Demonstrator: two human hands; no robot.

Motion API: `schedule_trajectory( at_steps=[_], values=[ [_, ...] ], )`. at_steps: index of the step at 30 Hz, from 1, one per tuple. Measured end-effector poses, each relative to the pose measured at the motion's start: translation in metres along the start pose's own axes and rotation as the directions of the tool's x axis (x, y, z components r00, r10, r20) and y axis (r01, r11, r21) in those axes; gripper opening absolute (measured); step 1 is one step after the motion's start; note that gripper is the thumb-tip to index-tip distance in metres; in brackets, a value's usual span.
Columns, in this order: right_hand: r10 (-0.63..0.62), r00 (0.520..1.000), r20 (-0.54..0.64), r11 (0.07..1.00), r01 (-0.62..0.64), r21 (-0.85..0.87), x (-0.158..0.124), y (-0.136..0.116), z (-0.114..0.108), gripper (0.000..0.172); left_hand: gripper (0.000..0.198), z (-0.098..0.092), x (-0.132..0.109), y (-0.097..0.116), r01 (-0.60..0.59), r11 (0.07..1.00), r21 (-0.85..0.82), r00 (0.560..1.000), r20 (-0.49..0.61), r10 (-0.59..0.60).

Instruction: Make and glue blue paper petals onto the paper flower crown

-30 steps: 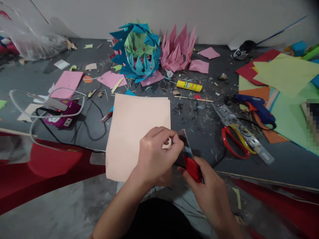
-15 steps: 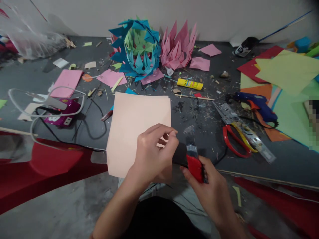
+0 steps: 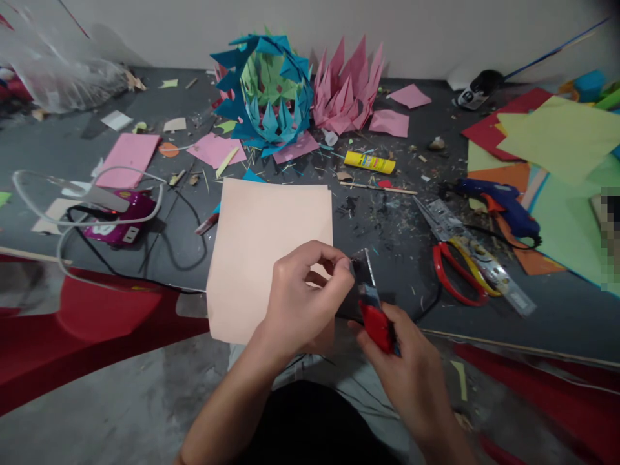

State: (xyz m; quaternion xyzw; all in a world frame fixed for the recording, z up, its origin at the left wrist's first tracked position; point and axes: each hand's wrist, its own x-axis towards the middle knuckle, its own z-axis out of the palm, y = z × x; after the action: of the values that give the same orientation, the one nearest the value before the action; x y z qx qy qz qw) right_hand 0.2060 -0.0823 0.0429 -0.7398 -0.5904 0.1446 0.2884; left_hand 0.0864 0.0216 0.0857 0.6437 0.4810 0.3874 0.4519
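Observation:
My right hand (image 3: 411, 361) is closed around a red-handled utility knife (image 3: 376, 326). Its metal blade (image 3: 372, 268) points up and away from me. Beside the blade, my left hand (image 3: 310, 290) has its thumb and forefinger pinched together, close to the blade's edge. Whatever lies between those fingertips is too small to make out. Under my left hand, a stack of pale peach paper (image 3: 271, 226) lies on the dark table (image 3: 382, 226), its near end reaching past the front edge.
Scissors (image 3: 458, 274), a clear ruler (image 3: 504, 284) and a blue glue gun (image 3: 504, 203) lie at right, near coloured paper sheets (image 3: 557, 139). Folded paper pieces in blue (image 3: 298, 116) and pink (image 3: 339, 103) stand behind a yellow glue stick (image 3: 369, 163). A purple power adapter (image 3: 123, 223) sits left.
My left hand has shifted slightly right, its fingertips nearer the blade. The knife has turned a little in my right hand, so its blade shows narrower. The paper stack stays put.

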Motion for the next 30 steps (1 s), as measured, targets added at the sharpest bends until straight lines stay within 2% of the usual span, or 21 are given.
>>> schedule_trajectory(
  at_steps=[7,19,30],
  values=[
    [-0.064,0.998,-0.027,0.996,0.062,-0.065,-0.0021,0.0013,0.0014,0.019,0.008,0.0018,0.0002,-0.0001,0.008,1.0,-0.018,1.0,-0.009,-0.008],
    [-0.143,0.988,-0.065,0.978,0.131,-0.162,-0.0008,0.0057,0.0056,0.018,0.007,0.0029,0.0,-0.0002,0.018,0.987,0.161,0.997,-0.071,-0.007],
    [-0.159,0.986,-0.057,0.975,0.148,-0.166,0.0012,0.0056,0.0061,0.018,0.008,0.0008,0.0012,-0.0015,0.058,0.988,0.14,0.998,-0.027,-0.055]
  ],
)
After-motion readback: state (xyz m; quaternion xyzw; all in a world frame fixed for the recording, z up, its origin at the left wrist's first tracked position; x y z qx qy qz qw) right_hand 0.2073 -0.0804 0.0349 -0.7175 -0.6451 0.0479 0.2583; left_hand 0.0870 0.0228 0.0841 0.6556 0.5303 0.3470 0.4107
